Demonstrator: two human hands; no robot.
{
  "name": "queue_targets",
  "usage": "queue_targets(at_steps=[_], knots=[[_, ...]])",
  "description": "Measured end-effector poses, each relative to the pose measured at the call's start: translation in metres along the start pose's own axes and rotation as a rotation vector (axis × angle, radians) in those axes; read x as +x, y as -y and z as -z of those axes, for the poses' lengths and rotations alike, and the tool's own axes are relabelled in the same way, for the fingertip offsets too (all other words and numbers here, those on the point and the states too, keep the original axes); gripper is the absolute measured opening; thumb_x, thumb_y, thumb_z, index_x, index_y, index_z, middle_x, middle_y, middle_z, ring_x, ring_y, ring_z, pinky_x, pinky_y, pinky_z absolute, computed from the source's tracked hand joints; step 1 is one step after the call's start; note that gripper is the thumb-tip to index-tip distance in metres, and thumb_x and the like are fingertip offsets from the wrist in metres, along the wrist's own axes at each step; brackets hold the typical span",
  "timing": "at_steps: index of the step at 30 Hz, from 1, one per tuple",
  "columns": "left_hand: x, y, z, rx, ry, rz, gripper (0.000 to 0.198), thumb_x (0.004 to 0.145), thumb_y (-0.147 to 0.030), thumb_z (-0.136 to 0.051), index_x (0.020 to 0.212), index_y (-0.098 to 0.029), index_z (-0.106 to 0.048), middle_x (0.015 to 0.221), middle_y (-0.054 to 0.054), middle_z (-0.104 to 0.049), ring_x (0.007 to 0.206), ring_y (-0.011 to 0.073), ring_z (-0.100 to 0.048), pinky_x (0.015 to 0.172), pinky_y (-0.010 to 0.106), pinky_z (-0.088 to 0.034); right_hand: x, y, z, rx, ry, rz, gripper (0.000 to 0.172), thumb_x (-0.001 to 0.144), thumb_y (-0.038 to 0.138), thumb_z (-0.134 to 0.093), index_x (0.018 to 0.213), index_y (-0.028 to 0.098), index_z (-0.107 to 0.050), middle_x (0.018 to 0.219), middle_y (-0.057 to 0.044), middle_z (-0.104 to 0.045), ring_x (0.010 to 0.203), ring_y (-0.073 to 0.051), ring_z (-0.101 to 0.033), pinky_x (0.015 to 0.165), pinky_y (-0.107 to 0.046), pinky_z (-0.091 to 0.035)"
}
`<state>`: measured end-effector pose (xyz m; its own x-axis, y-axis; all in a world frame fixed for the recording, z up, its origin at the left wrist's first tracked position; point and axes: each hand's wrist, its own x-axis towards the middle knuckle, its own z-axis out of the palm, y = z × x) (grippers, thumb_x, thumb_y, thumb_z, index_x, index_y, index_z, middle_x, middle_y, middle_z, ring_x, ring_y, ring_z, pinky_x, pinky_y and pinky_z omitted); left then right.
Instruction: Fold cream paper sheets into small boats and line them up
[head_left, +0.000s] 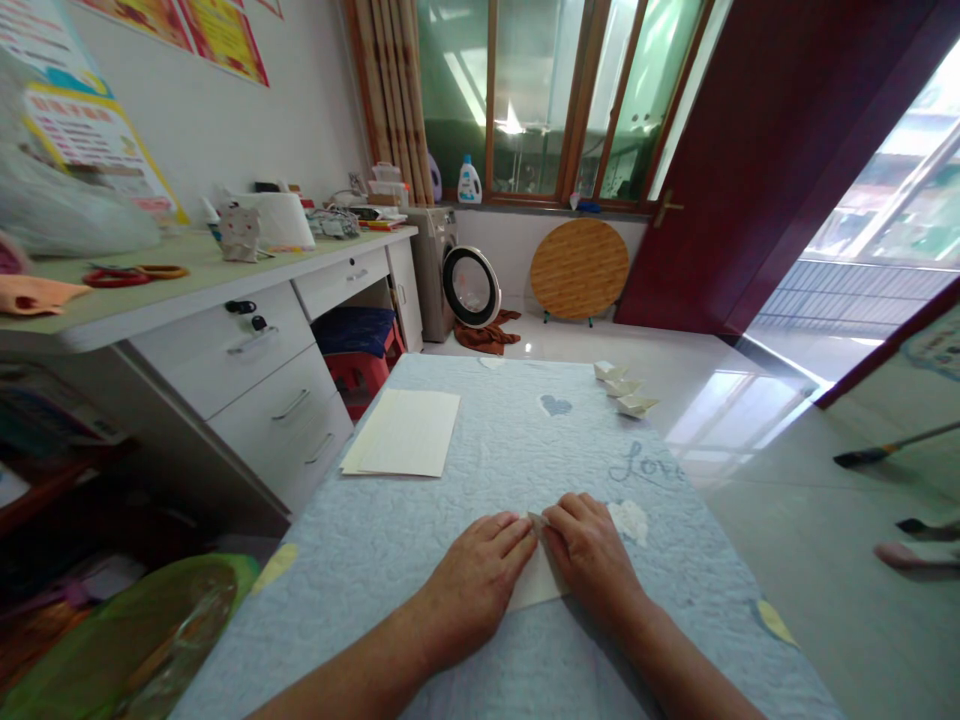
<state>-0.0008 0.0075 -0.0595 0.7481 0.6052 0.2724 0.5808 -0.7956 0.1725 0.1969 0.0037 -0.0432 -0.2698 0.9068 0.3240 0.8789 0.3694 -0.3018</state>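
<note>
A folded piece of pale paper [538,585] lies on the blue patterned cloth between my hands, its pointed top showing between the fingertips. My left hand [480,570] presses on its left side with the fingers held together. On the right side, my right hand [589,550] grips the paper's edge, fingers together and curled. Both hands cover much of the paper. Farther off to the left rests a stack of cream paper sheets [405,432]. Several small folded paper pieces [636,404] sit in a row near the far right corner of the cloth.
The cloth-covered table [510,440] fills the middle. To the left stand a white desk [262,345] with scissors [120,277] on top and a green basin [67,650] below. A red stool [360,365], washing machine [435,270] and round wooden board [580,268] are farther back.
</note>
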Motion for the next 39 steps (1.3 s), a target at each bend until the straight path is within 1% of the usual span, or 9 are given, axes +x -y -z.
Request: queue_targets(at_steps=[4,9,12,16,21,24,31,35,39], knots=[[0.001,-0.001,0.003,-0.02,0.023,0.022,0.043,0.099,-0.019,-0.043,0.142,-0.019,-0.045,0.142,0.006,-0.055,0.131,0.0209,-0.047,0.113,0.038,-0.038,0.0,0.001,0.001,0.009,-0.004,0.031,0.015,0.09,0.016,-0.065,0.076,0.021,-0.067,0.08,-0.002,-0.061,0.08,-0.018,-0.049,0.075,-0.03,-0.033],[0.0,-0.003,0.004,0.005,0.051,0.043,0.044,0.097,-0.018,-0.043,0.141,-0.016,-0.045,0.144,0.009,-0.053,0.132,0.0226,-0.048,0.113,0.038,-0.039,-0.004,-0.001,0.003,-0.027,0.014,0.076,0.014,0.087,0.012,-0.067,0.076,0.021,-0.067,0.079,-0.002,-0.059,0.079,-0.017,-0.048,0.075,-0.03,-0.034],[0.0,-0.004,0.001,0.03,0.045,0.033,0.045,0.095,-0.015,-0.044,0.141,-0.012,-0.045,0.143,0.012,-0.053,0.132,0.0233,-0.049,0.113,0.039,-0.04,-0.01,-0.002,0.002,-0.042,-0.001,0.109,0.01,0.086,0.011,-0.068,0.085,0.021,-0.068,0.082,-0.002,-0.058,0.079,-0.018,-0.047,0.074,-0.029,-0.034],[0.002,-0.004,0.0,0.039,0.019,0.02,0.046,0.093,-0.012,-0.045,0.139,-0.01,-0.047,0.14,0.014,-0.056,0.13,0.0244,-0.052,0.111,0.04,-0.043,-0.016,-0.002,-0.002,-0.059,-0.039,0.152,0.012,0.086,0.011,-0.067,0.093,0.02,-0.067,0.084,-0.003,-0.059,0.08,-0.019,-0.047,0.073,-0.031,-0.034],[0.004,-0.005,0.002,0.018,-0.01,0.019,0.044,0.091,-0.01,-0.046,0.135,-0.009,-0.051,0.136,0.015,-0.058,0.127,0.0253,-0.054,0.11,0.041,-0.044,-0.018,-0.001,-0.003,-0.078,-0.04,0.201,0.02,0.086,0.012,-0.067,0.104,0.02,-0.065,0.089,-0.004,-0.059,0.082,-0.02,-0.048,0.076,-0.032,-0.035],[0.004,-0.006,0.005,0.003,-0.017,0.041,0.044,0.09,-0.01,-0.048,0.133,-0.009,-0.052,0.135,0.014,-0.06,0.126,0.026,-0.055,0.109,0.042,-0.045,-0.018,-0.001,-0.002,-0.057,-0.037,0.203,0.021,0.086,0.012,-0.067,0.105,0.021,-0.065,0.091,-0.004,-0.06,0.084,-0.02,-0.048,0.077,-0.032,-0.036],[0.004,-0.004,0.013,-0.034,0.019,0.072,0.041,0.091,-0.016,-0.051,0.131,-0.013,-0.054,0.135,0.011,-0.06,0.125,0.0259,-0.053,0.109,0.043,-0.043,-0.017,-0.003,0.004,-0.051,0.058,0.188,0.012,0.089,0.013,-0.063,0.096,0.022,-0.065,0.088,-0.003,-0.059,0.082,-0.019,-0.048,0.075,-0.03,-0.037],[0.004,-0.004,0.014,-0.043,0.028,0.082,0.042,0.091,-0.016,-0.051,0.133,-0.015,-0.052,0.137,0.01,-0.058,0.126,0.0255,-0.052,0.11,0.043,-0.042,-0.016,-0.005,0.008,-0.046,0.114,0.184,0.015,0.091,0.013,-0.061,0.101,0.023,-0.065,0.09,-0.003,-0.059,0.083,-0.018,-0.048,0.076,-0.03,-0.038],[0.003,-0.004,0.014,-0.047,0.046,0.087,0.046,0.091,-0.016,-0.051,0.137,-0.013,-0.048,0.138,0.011,-0.057,0.127,0.0256,-0.05,0.111,0.043,-0.041,-0.016,-0.006,0.009,-0.051,0.121,0.189,0.015,0.092,0.014,-0.06,0.102,0.024,-0.065,0.09,-0.003,-0.058,0.083,-0.019,-0.048,0.076,-0.031,-0.038]])
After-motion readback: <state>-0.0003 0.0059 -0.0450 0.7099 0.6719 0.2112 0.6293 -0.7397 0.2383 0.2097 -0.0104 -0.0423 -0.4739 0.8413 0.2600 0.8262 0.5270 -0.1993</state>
